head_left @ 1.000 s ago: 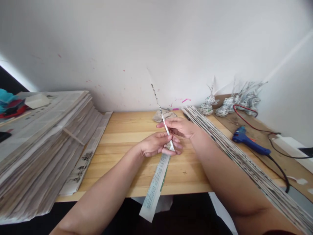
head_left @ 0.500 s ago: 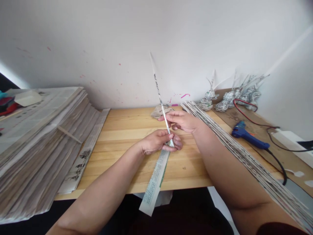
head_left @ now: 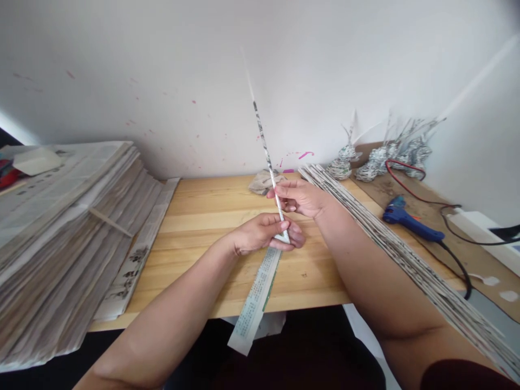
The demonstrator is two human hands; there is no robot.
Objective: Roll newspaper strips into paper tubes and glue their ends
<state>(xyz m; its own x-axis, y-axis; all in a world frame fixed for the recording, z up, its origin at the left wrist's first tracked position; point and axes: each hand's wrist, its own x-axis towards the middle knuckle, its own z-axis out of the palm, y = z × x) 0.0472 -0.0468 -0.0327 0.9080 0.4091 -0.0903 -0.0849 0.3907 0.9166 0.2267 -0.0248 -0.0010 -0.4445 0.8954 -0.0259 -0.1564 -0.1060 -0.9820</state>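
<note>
From here I see the person's two bare hands meeting over the near middle of a wooden table, both busy with one slim paper tube. The left hand grips the tube's lower end, thumb pressed on it and fingers curled beneath. The right hand sits just above, pinching the shaft between thumb and fingers. The tube leans a little to the left as it rises, its pale tip standing out against the white wall. Below the left hand a flat newspaper strip hangs down past the table's near edge; exactly how it joins the tube among the fingers, I can't make out.

Behind the hands a crumpled cloth lies near the wall. On the left a tall stack of newspapers leans in layers, a white block on top. To the right, a long bundle of paper rods runs slantwise beside the right forearm. Past it, a blue glue gun lies at the edge of some brown cardboard, with several wound-paper figures standing near the wall.
</note>
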